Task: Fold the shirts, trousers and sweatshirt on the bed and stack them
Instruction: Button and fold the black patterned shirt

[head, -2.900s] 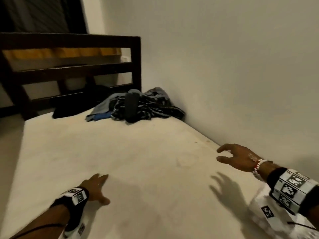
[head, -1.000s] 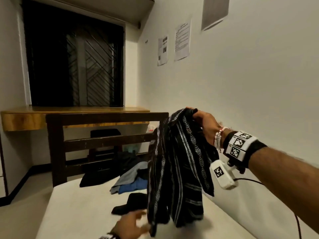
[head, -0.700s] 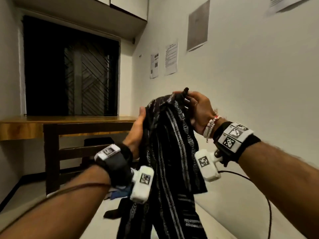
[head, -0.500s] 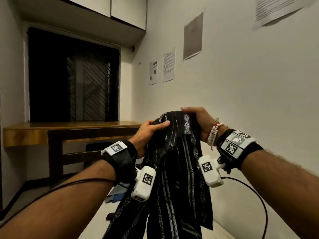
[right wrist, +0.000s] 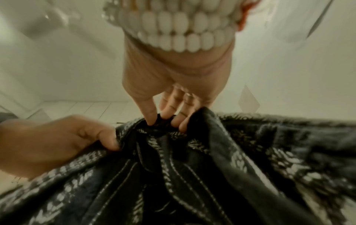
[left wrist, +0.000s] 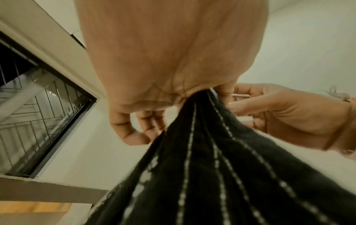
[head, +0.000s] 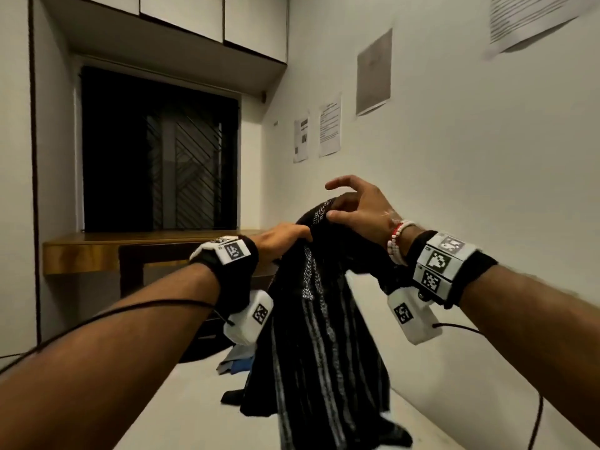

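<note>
Two hands, left hand [head: 283, 234] and right hand [head: 357, 211], pinch the black patterned shirt [head: 319, 336] above the bed [head: 181, 404]; wrist views alone show each grip's curled fingers [right wrist: 149, 112], while the shirt hides clothes [head: 235, 360] behind.

Blocked at 3 o'clock by the wall [head: 470, 190]; at 12, clothes [head: 237, 363] heaped on the bed [head: 181, 414] before the footboard [head: 130, 264]. Open bed at 9.
</note>
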